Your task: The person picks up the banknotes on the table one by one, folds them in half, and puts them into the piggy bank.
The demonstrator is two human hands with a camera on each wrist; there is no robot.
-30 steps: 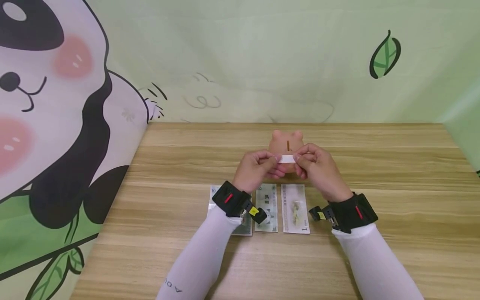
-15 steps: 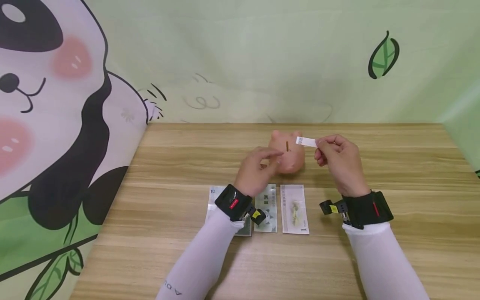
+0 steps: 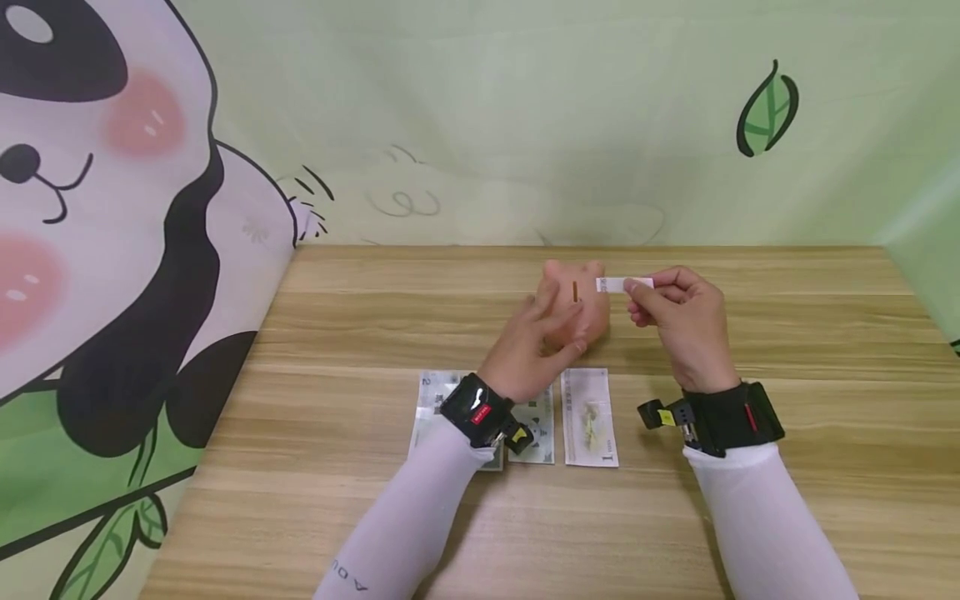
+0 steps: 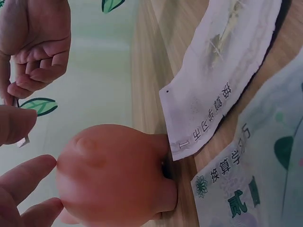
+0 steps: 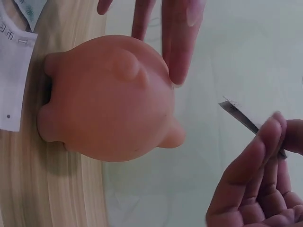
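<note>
A pinkish-orange piggy bank (image 3: 592,321) stands on the table, its narrow coin slot facing up. My left hand (image 3: 525,354) rests on its left side with fingers spread and fairly straight; in the right wrist view, fingertips touch the round body of the piggy bank (image 5: 113,99). To the right, my right hand (image 3: 686,325) pinches a folded banknote (image 3: 615,285) between thumb and fingers. The folded note is a narrow white strip pointing left, above the piggy bank's right side and apart from the slot. In the right wrist view the folded banknote (image 5: 239,115) looks thin and edge-on.
Flat on the wooden table (image 3: 787,350) in front of the piggy bank lie a pinkish 1 note (image 3: 590,417) and greenish 2 notes (image 3: 431,408), partly covered by my left wrist. A panda-printed backdrop (image 3: 480,125) rises behind the table's far edge.
Both hands held the folded note in front of the piggy bank. My left hand let go and spread onto the piggy bank; my right hand carried the note rightward and slightly up.
</note>
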